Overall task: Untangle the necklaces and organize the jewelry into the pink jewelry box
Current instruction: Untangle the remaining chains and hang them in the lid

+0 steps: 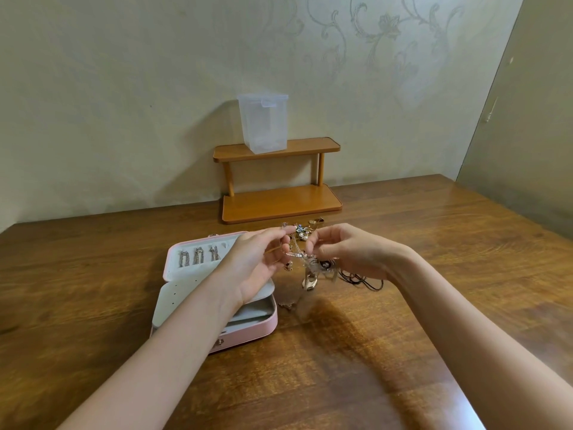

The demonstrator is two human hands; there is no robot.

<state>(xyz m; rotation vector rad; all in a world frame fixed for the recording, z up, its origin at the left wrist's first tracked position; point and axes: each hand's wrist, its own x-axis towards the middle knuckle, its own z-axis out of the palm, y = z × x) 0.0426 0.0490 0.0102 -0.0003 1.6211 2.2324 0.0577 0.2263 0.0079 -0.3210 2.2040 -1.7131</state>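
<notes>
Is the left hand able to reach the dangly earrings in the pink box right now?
Probably yes. The earrings hang uncovered in the pink box lid, just beside the left hand. But that hand is pinching the tangled necklaces, so it must let go first.

No readable text, labels, brands or numbers anywhere you're looking; nothing legible on any surface in the head view.
</notes>
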